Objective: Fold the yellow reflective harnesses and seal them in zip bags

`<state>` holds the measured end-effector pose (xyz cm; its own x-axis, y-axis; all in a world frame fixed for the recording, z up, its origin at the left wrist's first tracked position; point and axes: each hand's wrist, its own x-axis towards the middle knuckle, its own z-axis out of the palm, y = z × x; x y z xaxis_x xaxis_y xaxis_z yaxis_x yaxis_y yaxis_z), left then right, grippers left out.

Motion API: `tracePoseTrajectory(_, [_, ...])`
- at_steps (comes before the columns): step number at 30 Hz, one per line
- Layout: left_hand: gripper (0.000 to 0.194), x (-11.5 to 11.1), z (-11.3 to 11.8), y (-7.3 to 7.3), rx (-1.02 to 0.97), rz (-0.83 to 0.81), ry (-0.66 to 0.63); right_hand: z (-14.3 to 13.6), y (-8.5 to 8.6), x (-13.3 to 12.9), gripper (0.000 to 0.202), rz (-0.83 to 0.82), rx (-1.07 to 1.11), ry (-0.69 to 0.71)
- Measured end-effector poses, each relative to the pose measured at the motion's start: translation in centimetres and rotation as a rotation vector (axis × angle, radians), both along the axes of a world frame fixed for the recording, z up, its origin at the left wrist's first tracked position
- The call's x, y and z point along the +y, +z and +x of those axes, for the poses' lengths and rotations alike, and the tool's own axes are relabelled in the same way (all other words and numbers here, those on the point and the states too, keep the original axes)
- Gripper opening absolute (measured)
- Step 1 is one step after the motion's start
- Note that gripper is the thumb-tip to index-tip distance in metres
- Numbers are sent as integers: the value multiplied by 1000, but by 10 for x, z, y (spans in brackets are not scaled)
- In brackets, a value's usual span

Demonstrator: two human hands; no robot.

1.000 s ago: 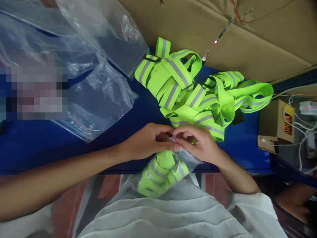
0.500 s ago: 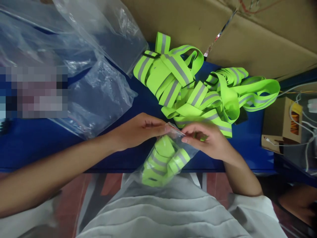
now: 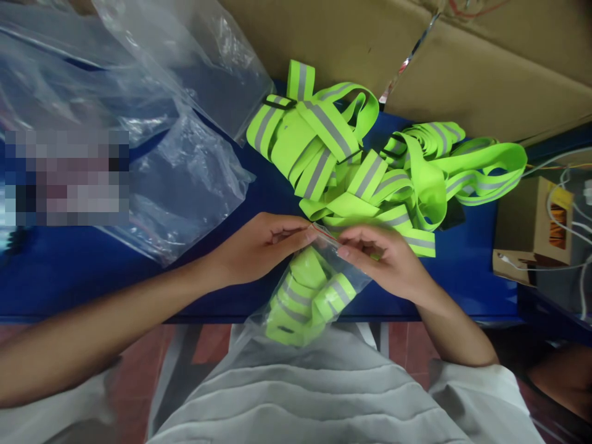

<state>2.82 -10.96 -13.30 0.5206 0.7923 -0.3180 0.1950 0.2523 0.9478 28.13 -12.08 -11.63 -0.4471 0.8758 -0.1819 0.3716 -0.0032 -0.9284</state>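
Both hands pinch the top edge of a clear zip bag (image 3: 326,259), which has a red line along its seal. My left hand (image 3: 256,246) grips the left end of that edge between thumb and fingers. At the other end, my right hand (image 3: 382,256) is closed on the edge too. Inside the bag lies a folded neon-yellow reflective strap (image 3: 296,302) with grey stripes. The bag hangs at the table's front edge, close to my shirt. Just beyond my hands is a loose heap of similar reflective straps (image 3: 324,135) with black buckles.
Large clear plastic bags (image 3: 185,179) cover the left of the blue table (image 3: 481,259). Cardboard (image 3: 370,49) stands along the back. A small open cardboard box (image 3: 531,228) and white cables (image 3: 559,268) are at the right.
Very little differs. My hands stay on the bag's top edge, and the view has shifted slightly.
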Motion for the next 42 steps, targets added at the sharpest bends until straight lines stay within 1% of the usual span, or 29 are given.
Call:
tracePoseTrajectory(4, [37,-2,2,2,-51,-53,34,-2,-1,-2,13,46,20,-24])
tracePoseTrajectory(8, [30,-5,4,2,-40,-27,95,-5,-5,-5,8,78,46,-28])
tracePoseTrajectory(13, [31,-6,2,-1,14,-17,93,-8,-6,-6,6,93,44,-45])
tracePoseTrajectory(16, [31,-6,3,0,10,-8,94,-8,-5,-6,5,89,47,-50])
tracePoseTrajectory(21, [32,-11,8,2,18,47,131,-9,-6,-8,7,54,35,-60])
tracePoseTrajectory(27, [30,-15,8,3,70,189,147,-9,-5,-7,9,38,47,-50])
tracePoseTrajectory(31, [28,-15,5,6,87,240,122,-10,-3,-7,12,85,37,-15])
tracePoseTrajectory(36, [30,-14,5,7,34,173,92,-13,-7,-10,13,137,66,-30])
tracePoseTrajectory(39, [29,-14,7,6,37,158,105,-14,-9,-10,14,193,51,-23])
tracePoseTrajectory(42, [27,-16,8,6,72,190,127,-15,-9,-11,16,234,39,-20])
